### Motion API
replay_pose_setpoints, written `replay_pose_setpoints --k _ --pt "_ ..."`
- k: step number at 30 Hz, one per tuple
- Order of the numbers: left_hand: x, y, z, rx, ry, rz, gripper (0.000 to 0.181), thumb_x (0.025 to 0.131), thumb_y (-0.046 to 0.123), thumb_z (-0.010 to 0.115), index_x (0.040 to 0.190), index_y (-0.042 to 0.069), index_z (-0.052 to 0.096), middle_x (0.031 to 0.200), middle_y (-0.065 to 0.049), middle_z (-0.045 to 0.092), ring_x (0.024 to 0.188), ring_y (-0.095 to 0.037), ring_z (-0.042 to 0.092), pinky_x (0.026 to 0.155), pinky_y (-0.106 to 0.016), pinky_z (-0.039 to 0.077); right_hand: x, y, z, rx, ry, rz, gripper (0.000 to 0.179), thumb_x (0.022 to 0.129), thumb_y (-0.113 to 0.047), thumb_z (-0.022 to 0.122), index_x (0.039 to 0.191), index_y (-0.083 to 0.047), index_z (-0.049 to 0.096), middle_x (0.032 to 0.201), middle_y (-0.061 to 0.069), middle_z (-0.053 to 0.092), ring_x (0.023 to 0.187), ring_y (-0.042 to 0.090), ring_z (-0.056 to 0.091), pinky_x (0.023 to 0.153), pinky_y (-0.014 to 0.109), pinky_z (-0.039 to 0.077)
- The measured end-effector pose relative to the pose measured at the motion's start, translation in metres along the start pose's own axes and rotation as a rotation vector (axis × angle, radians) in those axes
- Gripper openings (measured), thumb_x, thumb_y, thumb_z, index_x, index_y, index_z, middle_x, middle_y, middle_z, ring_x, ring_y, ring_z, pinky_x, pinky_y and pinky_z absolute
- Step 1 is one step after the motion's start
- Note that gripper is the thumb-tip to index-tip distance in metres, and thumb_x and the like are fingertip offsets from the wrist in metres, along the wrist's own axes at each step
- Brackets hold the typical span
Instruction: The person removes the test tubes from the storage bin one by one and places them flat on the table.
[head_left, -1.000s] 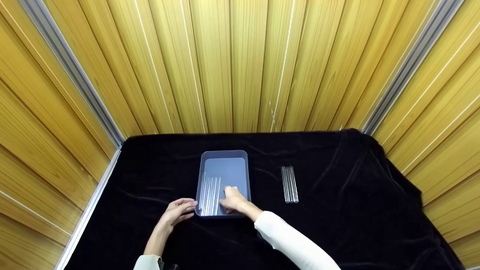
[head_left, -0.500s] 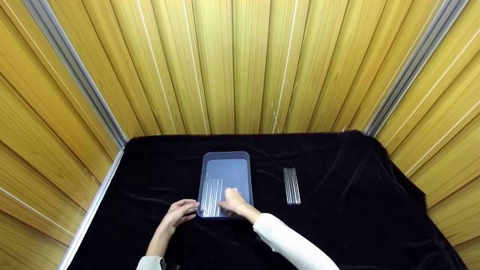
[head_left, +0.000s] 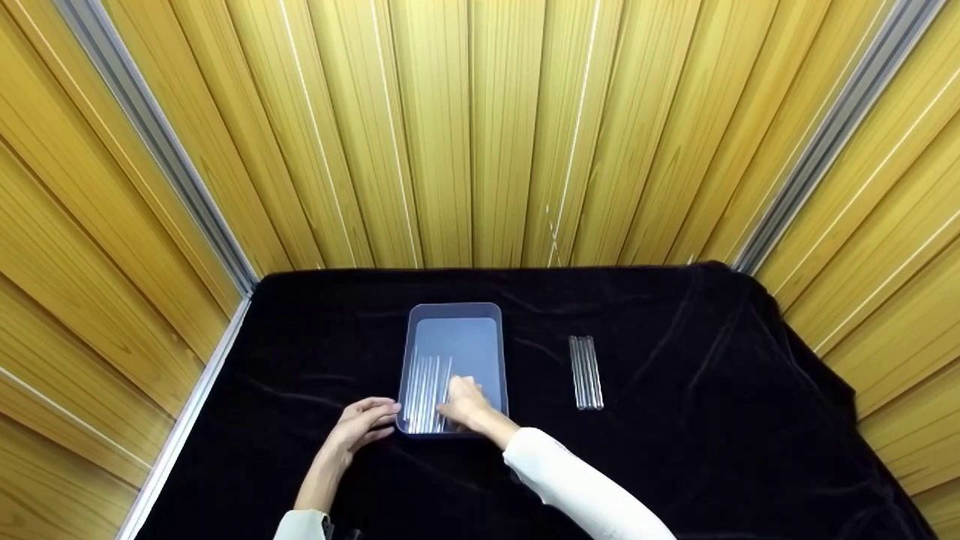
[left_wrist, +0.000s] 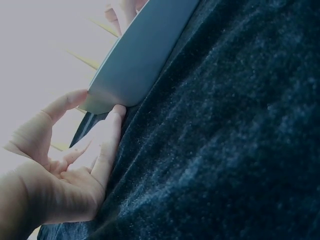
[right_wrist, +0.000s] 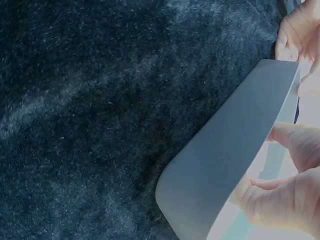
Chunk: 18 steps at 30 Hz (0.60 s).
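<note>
My left grip (head_left: 358, 426) with relaxed fingers touches the tray (head_left: 465, 334) at its near corner, and I cannot tell if my right grip (head_left: 466, 405) inside pinches anything, so the clear rods (head_left: 424, 394) just left of it might roll if pushed unevenly.

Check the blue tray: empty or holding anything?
Not empty: the head view shows clear rods side by side in the near-left part of the tray.

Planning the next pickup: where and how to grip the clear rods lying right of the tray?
Probably across mid-length, pinching from above over both outer sides. The clear rods are long, slim and lie flat, side by side, on the black cloth, flanks uncovered.
</note>
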<state>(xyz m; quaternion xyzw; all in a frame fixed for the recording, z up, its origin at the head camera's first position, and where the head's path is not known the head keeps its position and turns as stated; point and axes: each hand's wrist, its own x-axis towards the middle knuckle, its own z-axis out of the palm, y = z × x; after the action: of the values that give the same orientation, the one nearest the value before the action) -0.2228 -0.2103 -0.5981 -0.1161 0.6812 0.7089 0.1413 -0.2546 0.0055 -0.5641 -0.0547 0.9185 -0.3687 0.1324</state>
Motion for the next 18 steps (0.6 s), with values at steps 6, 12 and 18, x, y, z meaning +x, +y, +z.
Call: replay_pose_setpoints --k 6,12,18 --pt "0.0 0.0 0.0 -0.008 -0.006 -0.003 0.043 0.092 0.016 0.074 0.125 -0.009 0.058 0.102 -0.003 0.074 0.096 -0.013 0.072 0.085 -0.028 0.062 -0.001 0.001 -0.003 -0.024 0.01 -0.02 0.02 0.085 -0.002 0.078 0.084 0.0 0.058 0.071 0.009 0.063 0.054 0.022 0.065 0.051 0.03 0.06" --pt "-0.001 0.001 0.0 -0.005 -0.004 -0.002 0.043 0.092 0.015 0.074 0.125 -0.009 0.059 0.103 -0.004 0.075 0.096 -0.013 0.072 0.084 -0.027 0.062 -0.001 0.006 -0.008 -0.11 0.046 -0.071 0.025 0.079 0.001 0.079 0.097 0.004 0.062 0.093 0.02 0.071 0.08 0.032 0.067 0.074 0.045 0.063" --pt "0.0 0.001 0.0 -0.013 -0.001 -0.008 0.041 0.092 0.015 0.074 0.123 -0.008 0.06 0.102 -0.005 0.075 0.095 -0.013 0.072 0.083 -0.027 0.062 -0.001 0.012 -0.013 -0.115 0.031 -0.102 0.027 0.078 0.0 0.078 0.101 0.005 0.063 0.096 0.023 0.072 0.085 0.038 0.071 0.077 0.048 0.063"
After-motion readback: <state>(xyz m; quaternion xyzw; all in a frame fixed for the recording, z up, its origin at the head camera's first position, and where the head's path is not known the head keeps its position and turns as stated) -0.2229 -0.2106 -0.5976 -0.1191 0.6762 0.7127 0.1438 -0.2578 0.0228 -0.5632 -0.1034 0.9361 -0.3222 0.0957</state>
